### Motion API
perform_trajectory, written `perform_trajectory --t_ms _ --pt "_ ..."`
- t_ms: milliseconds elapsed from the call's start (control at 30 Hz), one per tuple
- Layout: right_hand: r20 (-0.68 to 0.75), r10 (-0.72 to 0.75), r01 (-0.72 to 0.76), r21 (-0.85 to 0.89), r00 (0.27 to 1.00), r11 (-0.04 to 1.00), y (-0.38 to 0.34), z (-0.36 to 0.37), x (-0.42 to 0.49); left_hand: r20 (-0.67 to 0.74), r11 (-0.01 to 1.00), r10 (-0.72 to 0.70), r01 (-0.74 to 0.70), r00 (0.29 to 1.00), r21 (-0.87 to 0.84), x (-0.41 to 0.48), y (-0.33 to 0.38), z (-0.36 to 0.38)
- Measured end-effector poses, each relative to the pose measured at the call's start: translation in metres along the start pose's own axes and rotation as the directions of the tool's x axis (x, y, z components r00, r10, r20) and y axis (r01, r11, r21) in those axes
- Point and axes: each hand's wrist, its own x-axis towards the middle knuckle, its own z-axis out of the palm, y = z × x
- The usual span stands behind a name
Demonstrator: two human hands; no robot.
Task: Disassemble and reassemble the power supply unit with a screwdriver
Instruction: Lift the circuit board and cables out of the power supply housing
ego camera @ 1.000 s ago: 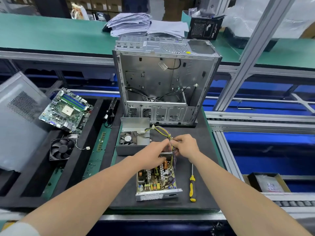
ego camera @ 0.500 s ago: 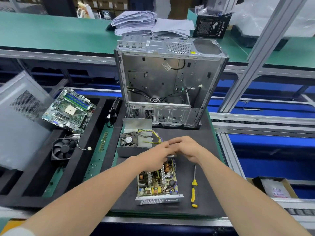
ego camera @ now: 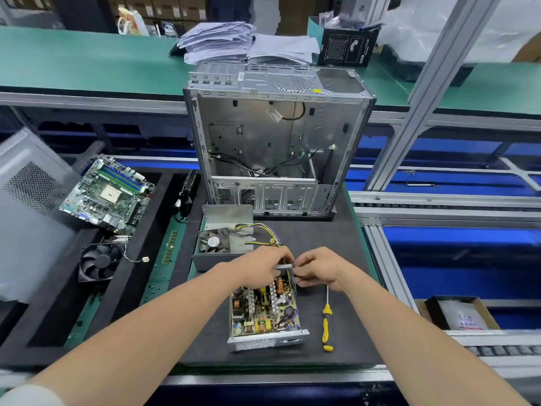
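The power supply base (ego camera: 265,315) lies open on the black mat, its circuit board with coils and capacitors exposed. Its grey cover with the fan (ego camera: 224,240) lies upside down just behind it, joined by a bundle of yellow and black wires (ego camera: 268,234). My left hand (ego camera: 259,268) grips the far metal edge of the base where the wires come out. My right hand (ego camera: 320,269) pinches the wire bundle at that same edge. The fingertips of both hands are partly hidden. A yellow-and-black screwdriver (ego camera: 327,326) lies on the mat to the right of the base.
An empty computer case (ego camera: 275,142) stands upright behind the cover. At the left lie a motherboard (ego camera: 108,193), a black fan (ego camera: 101,260) and a grey side panel (ego camera: 26,206). A cardboard box (ego camera: 462,313) sits at the right. Papers (ego camera: 243,43) are stacked on the far green bench.
Both hands have come lower onto the far edge of the base. The raised wire bundle has dropped and now runs back toward the cover.
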Motion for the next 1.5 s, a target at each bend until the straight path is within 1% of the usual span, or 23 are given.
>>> perform_trajectory --t_ms 100,167,267,333,400,467,533,567,600,633,700,733,867,933,1000,1067,1133,1200,1267,1333,1400,1433,1500 --pt "0.011 -0.015 0.015 -0.004 1.0 1.0 0.002 -0.002 0.0 0.009 1.0 0.004 -0.004 1.0 0.002 -0.001 0.0 0.0" --pt "0.015 -0.039 0.04 -0.061 0.999 0.997 0.001 -0.002 0.001 0.011 1.0 0.001 -0.001 1.0 -0.003 -0.002 0.0 -0.001" --pt "-0.001 -0.125 0.123 -0.151 0.992 0.981 0.0 -0.001 0.002 0.022 1.0 -0.014 0.014 1.0 -0.026 -0.001 -0.002 -0.001" --pt "0.011 -0.118 0.118 -0.14 0.993 0.983 0.001 -0.001 0.001 0.031 0.999 -0.035 0.036 0.999 -0.038 -0.001 -0.002 -0.001" --pt "0.052 -0.1 0.105 -0.111 0.994 0.988 0.001 -0.002 -0.002 0.024 0.998 -0.053 0.054 0.998 -0.045 0.0 -0.003 0.0" --pt "0.125 -0.079 0.089 -0.072 0.989 0.993 -0.001 -0.007 -0.005 0.019 0.997 -0.059 0.06 0.998 -0.046 0.0 -0.004 0.0" --pt "0.174 -0.07 0.083 -0.072 0.982 0.994 -0.004 -0.009 -0.009 0.025 0.997 -0.064 0.065 0.998 -0.039 0.001 -0.003 -0.001" --pt "0.161 -0.077 0.097 -0.115 0.984 0.989 -0.005 -0.008 -0.01 0.03 0.997 -0.07 0.071 0.997 -0.03 0.001 -0.003 -0.002" --pt "0.121 -0.113 0.135 -0.192 0.986 0.972 -0.006 -0.005 -0.011 0.035 0.997 -0.077 0.078 0.996 -0.019 0.001 -0.002 -0.002" --pt "0.076 -0.179 0.194 -0.292 0.981 0.937 -0.006 -0.002 -0.011 0.042 0.996 -0.086 0.087 0.995 -0.012 0.002 -0.002 -0.003" --pt "0.029 -0.318 0.291 -0.492 0.948 0.821 -0.007 0.004 -0.008 0.065 0.994 -0.108 0.109 0.992 -0.014 0.003 -0.002 -0.004" --pt "0.027 -0.356 0.313 -0.543 0.934 0.779 -0.008 0.007 -0.008 0.076 0.993 -0.114 0.116 0.991 -0.024 0.002 -0.003 -0.004" --pt "0.033 -0.377 0.311 -0.632 0.926 0.71 -0.016 0.011 -0.012 0.104 0.988 -0.102 0.114 0.989 -0.109 -0.003 -0.009 -0.011" --pt "0.015 -0.377 0.3 -0.634 0.926 0.712 -0.018 0.013 -0.012 0.136 0.983 -0.095 0.115 0.986 -0.145 -0.005 -0.009 -0.016" --pt "-0.018 -0.366 0.277 -0.62 0.93 0.734 -0.017 0.016 -0.013 0.147 0.985 -0.072 0.093 0.987 -0.143 -0.007 -0.008 -0.02" --pt "-0.047 -0.348 0.251 -0.602 0.936 0.758 -0.016 0.018 -0.014 0.092 0.989 -0.075 0.086 0.993 -0.124 -0.011 -0.009 -0.019" --pt "-0.071 -0.324 0.231 -0.561 0.943 0.795 -0.013 0.019 -0.016 -0.048 0.991 -0.099 0.095 0.994 -0.095 -0.019 -0.014 -0.018" --pt "-0.083 -0.313 0.226 -0.523 0.946 0.822 -0.01 0.021 -0.017 -0.227 0.994 -0.097 0.105 0.969 0.025 -0.03 -0.024 -0.017" --pt "-0.088 -0.286 0.205 -0.506 0.954 0.838 -0.01 0.021 -0.015 -0.354 0.979 -0.092 0.149 0.931 0.138 -0.041 -0.036 -0.019" --pt "-0.097 -0.248 0.166 -0.511 0.964 0.844 -0.014 0.022 -0.013 -0.386 0.962 -0.142 0.219 0.912 0.164 -0.049 -0.048 -0.023" --pt "-0.092 -0.216 0.14 -0.51 0.972 0.848 -0.019 0.024 -0.009 -0.375 0.949 -0.196 0.272 0.906 0.161 -0.053 -0.057 -0.027" --pt "-0.081 -0.196 0.134 -0.482 0.977 0.866 -0.021 0.026 -0.006 -0.371 0.946 -0.202 0.279 0.906 0.167 -0.054 -0.06 -0.027" --pt "-0.048 -0.147 0.122 -0.346 0.988 0.93 -0.023 0.031 -0.002 -0.381 0.945 -0.198 0.278 0.903 0.169 -0.053 -0.061 -0.026"
